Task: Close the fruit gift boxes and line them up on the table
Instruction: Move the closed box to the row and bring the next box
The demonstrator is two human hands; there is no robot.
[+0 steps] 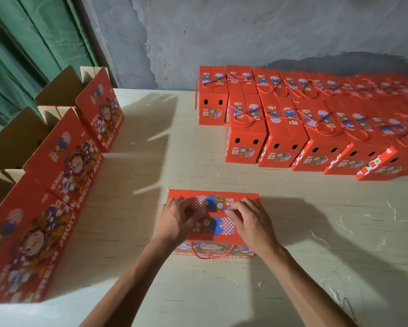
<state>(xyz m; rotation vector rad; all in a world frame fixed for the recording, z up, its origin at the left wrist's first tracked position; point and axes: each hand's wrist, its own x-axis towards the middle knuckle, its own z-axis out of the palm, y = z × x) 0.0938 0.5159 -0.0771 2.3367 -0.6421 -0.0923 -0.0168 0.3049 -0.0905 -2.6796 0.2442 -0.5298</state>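
- Red printed cardboard makes up the fruit gift box that sits on the pale table straight in front of the person, with its top flaps folded down.
- The left hand rests on the left part of the box top, fingers curled, fingertips pressing at the seam between the two flaps; whether this grip pinches anything cannot be told.
- The right hand lies on the right part of the top, fingers bent, thumb and forefinger drawn together near the middle seam, seemingly pinching a small tab or the cord end; what exactly is pinched is too small to tell.
- A red cord handle hangs in a loop over the near side of this box.
- Closed boxes of the same kind stand in two rows at the far right of the table, touching side by side, their cord handles lying across the tops; the back row is close to the wall.
- Open boxes stand in a line along the left edge of the table, their brown inner flaps upright and their printed sides, marked FRESH FRUIT, facing the middle.
- A grey plastered wall runs behind the table.
- A green curtain hangs at the far left.
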